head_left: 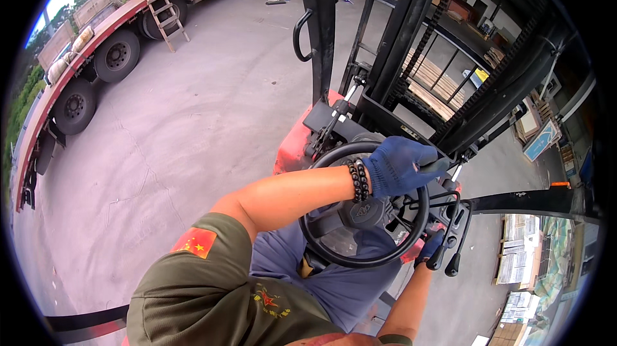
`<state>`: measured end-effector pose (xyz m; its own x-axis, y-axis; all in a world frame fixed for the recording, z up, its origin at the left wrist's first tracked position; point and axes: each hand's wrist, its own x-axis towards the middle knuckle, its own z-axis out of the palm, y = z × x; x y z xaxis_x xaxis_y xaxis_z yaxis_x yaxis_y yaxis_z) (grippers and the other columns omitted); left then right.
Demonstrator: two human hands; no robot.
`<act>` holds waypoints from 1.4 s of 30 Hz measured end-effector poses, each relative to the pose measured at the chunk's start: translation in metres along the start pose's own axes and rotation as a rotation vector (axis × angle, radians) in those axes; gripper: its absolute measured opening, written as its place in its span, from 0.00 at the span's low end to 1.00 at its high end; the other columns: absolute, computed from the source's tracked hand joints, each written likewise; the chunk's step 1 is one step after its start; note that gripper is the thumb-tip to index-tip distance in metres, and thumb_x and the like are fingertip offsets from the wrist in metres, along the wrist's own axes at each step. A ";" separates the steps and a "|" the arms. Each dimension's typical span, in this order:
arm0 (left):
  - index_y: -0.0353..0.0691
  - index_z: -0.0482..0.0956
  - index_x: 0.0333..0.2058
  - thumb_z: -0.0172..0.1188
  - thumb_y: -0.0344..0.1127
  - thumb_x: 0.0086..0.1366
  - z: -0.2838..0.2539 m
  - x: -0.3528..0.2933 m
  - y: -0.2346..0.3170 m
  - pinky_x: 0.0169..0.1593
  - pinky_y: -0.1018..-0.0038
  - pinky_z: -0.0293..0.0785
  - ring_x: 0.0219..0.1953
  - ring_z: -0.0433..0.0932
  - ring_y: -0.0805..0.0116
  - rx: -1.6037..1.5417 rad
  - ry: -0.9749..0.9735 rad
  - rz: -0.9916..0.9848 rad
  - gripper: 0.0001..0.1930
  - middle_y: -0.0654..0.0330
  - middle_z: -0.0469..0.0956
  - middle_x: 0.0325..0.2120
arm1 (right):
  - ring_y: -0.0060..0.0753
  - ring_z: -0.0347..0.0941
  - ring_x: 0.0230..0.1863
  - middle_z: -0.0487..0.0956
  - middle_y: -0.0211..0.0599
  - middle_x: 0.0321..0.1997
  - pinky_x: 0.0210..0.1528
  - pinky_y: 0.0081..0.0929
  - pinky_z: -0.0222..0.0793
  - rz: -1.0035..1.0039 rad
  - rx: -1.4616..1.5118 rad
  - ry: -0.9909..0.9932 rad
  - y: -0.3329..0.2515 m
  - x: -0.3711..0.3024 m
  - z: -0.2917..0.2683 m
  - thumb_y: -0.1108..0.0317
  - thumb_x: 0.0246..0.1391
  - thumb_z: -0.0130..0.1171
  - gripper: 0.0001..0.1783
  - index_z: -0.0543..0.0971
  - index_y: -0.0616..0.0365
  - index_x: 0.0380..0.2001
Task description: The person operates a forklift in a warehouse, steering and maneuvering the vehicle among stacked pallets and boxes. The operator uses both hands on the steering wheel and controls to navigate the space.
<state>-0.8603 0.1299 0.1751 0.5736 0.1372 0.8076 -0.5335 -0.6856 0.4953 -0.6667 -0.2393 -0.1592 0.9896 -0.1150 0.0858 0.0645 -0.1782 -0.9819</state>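
My left hand point(400, 167), in a blue work glove, is closed over the upper right rim of a black steering wheel point(313, 233). That forearm reaches across the wheel, with dark beads around the wrist. Lower down on the right, my right hand point(429, 244), also gloved in blue, is beside the black-knobbed control levers point(453, 264). The levers partly cover its fingers, so its grip cannot be made out. Ahead of the wheel rises the black forklift mast point(402, 31) with its chains.
A flatbed truck point(117, 29) with large wheels stands at the far left, a wooden ladder point(168, 17) leaning on it. Beyond the mast lie wooden planks point(434, 79). Stacked packs point(518, 249) stand at the right. A black grab handle point(298, 37) sticks out from the front post.
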 end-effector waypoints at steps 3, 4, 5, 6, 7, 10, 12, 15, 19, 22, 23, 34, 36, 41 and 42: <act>0.37 0.85 0.33 0.70 0.42 0.79 -0.071 -0.035 -0.020 0.29 0.64 0.73 0.21 0.77 0.64 0.037 -0.002 -0.207 0.17 0.51 0.78 0.21 | 0.34 0.78 0.30 0.86 0.39 0.31 0.33 0.39 0.72 0.012 0.020 0.001 -0.013 -0.052 0.036 0.48 0.81 0.55 0.30 0.89 0.68 0.42; 0.35 0.87 0.35 0.70 0.40 0.80 -0.090 -0.046 -0.020 0.29 0.66 0.72 0.22 0.76 0.67 0.051 0.024 -0.204 0.15 0.52 0.79 0.22 | 0.35 0.79 0.30 0.86 0.40 0.30 0.33 0.40 0.72 -0.048 -0.037 -0.018 -0.018 -0.056 0.037 0.49 0.81 0.55 0.29 0.89 0.68 0.42; 0.34 0.88 0.36 0.70 0.39 0.79 -0.109 -0.058 -0.017 0.30 0.66 0.73 0.23 0.78 0.68 0.031 0.019 -0.285 0.14 0.53 0.80 0.22 | 0.36 0.80 0.30 0.87 0.41 0.30 0.33 0.41 0.72 -0.107 -0.103 -0.022 -0.016 -0.058 0.032 0.49 0.81 0.55 0.29 0.89 0.67 0.41; 0.33 0.88 0.36 0.70 0.37 0.79 -0.136 -0.071 -0.014 0.30 0.67 0.73 0.24 0.79 0.69 0.023 0.008 -0.367 0.13 0.53 0.81 0.22 | 0.37 0.81 0.30 0.87 0.42 0.30 0.33 0.42 0.72 -0.160 -0.165 -0.034 -0.019 -0.060 0.031 0.50 0.81 0.55 0.28 0.88 0.67 0.41; 0.34 0.88 0.36 0.70 0.35 0.78 -0.167 -0.086 -0.007 0.31 0.66 0.74 0.24 0.80 0.68 0.047 0.002 -0.380 0.11 0.54 0.82 0.22 | 0.43 0.84 0.32 0.88 0.45 0.31 0.33 0.44 0.73 -0.185 -0.341 -0.002 -0.037 -0.071 0.049 0.51 0.81 0.54 0.28 0.88 0.65 0.39; 0.38 0.86 0.31 0.74 0.32 0.72 -0.235 -0.151 0.010 0.29 0.60 0.72 0.22 0.80 0.54 0.195 -0.044 -0.299 0.09 0.52 0.78 0.20 | 0.51 0.90 0.38 0.93 0.47 0.36 0.41 0.46 0.79 -0.121 -0.527 -0.018 -0.106 -0.123 0.088 0.53 0.79 0.52 0.25 0.90 0.61 0.39; 0.41 0.87 0.30 0.76 0.30 0.67 -0.240 -0.183 0.028 0.29 0.59 0.72 0.22 0.80 0.53 0.194 -0.208 -0.188 0.07 0.54 0.79 0.20 | 0.47 0.91 0.41 0.94 0.45 0.39 0.44 0.45 0.82 -0.088 -0.557 -0.059 -0.122 -0.125 0.092 0.55 0.78 0.54 0.22 0.90 0.59 0.41; 0.45 0.87 0.32 0.77 0.35 0.65 -0.208 -0.209 0.060 0.31 0.58 0.73 0.24 0.80 0.53 0.016 -0.468 -0.045 0.06 0.59 0.79 0.21 | 0.56 0.90 0.40 0.92 0.52 0.38 0.42 0.52 0.82 -0.352 -0.870 -0.068 -0.090 -0.082 0.095 0.56 0.75 0.58 0.19 0.90 0.59 0.38; 0.48 0.88 0.37 0.76 0.42 0.66 -0.121 -0.201 0.071 0.34 0.59 0.74 0.29 0.82 0.56 -0.152 -0.656 0.176 0.07 0.64 0.81 0.25 | 0.63 0.91 0.41 0.90 0.57 0.36 0.41 0.58 0.86 -0.564 -1.338 -0.017 -0.074 -0.013 0.103 0.58 0.72 0.61 0.17 0.91 0.57 0.35; 0.49 0.87 0.36 0.73 0.45 0.70 -0.059 -0.166 0.071 0.34 0.57 0.75 0.29 0.83 0.54 -0.208 -0.560 0.204 0.09 0.61 0.81 0.24 | 0.63 0.91 0.43 0.91 0.56 0.38 0.40 0.56 0.87 -0.491 -1.326 -0.113 -0.102 -0.023 0.128 0.57 0.72 0.60 0.18 0.92 0.58 0.38; 0.48 0.86 0.34 0.72 0.45 0.72 -0.040 -0.156 0.064 0.33 0.55 0.75 0.27 0.83 0.52 -0.171 -0.582 0.159 0.10 0.59 0.80 0.23 | 0.63 0.90 0.38 0.91 0.57 0.37 0.42 0.56 0.86 -0.405 -1.344 -0.104 -0.131 -0.044 0.148 0.54 0.72 0.60 0.21 0.92 0.59 0.37; 0.36 0.78 0.26 0.71 0.45 0.78 -0.068 -0.012 0.010 0.29 0.61 0.72 0.21 0.76 0.53 -0.020 -0.116 -0.117 0.24 0.51 0.76 0.20 | 0.62 0.90 0.42 0.91 0.50 0.36 0.51 0.61 0.83 -0.420 -1.162 0.015 -0.165 -0.082 0.083 0.42 0.69 0.62 0.26 0.93 0.54 0.37; 0.35 0.80 0.29 0.70 0.45 0.80 -0.092 -0.022 -0.007 0.29 0.66 0.72 0.21 0.76 0.65 0.016 -0.050 -0.132 0.22 0.54 0.75 0.20 | 0.59 0.90 0.46 0.92 0.50 0.44 0.51 0.58 0.84 -0.434 -1.182 -0.059 -0.174 -0.073 0.084 0.44 0.69 0.62 0.24 0.91 0.53 0.49; 0.36 0.81 0.28 0.73 0.41 0.78 -0.152 -0.072 -0.038 0.28 0.65 0.69 0.21 0.71 0.70 -0.016 0.139 -0.371 0.19 0.51 0.73 0.19 | 0.57 0.89 0.51 0.90 0.48 0.51 0.53 0.57 0.84 -0.631 -1.005 0.030 -0.148 -0.055 0.105 0.46 0.70 0.62 0.24 0.87 0.50 0.57; 0.37 0.82 0.29 0.72 0.41 0.78 -0.163 -0.090 -0.040 0.28 0.65 0.69 0.21 0.71 0.68 0.014 0.105 -0.420 0.18 0.51 0.73 0.19 | 0.57 0.88 0.52 0.90 0.48 0.52 0.54 0.56 0.84 -0.628 -1.005 0.029 -0.145 -0.053 0.107 0.46 0.70 0.62 0.24 0.87 0.50 0.58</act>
<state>-0.9917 0.2615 0.1351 0.6723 0.4781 0.5653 -0.2584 -0.5640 0.7843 -0.7152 -0.1024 -0.0398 0.8165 0.2465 0.5221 0.3954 -0.8976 -0.1947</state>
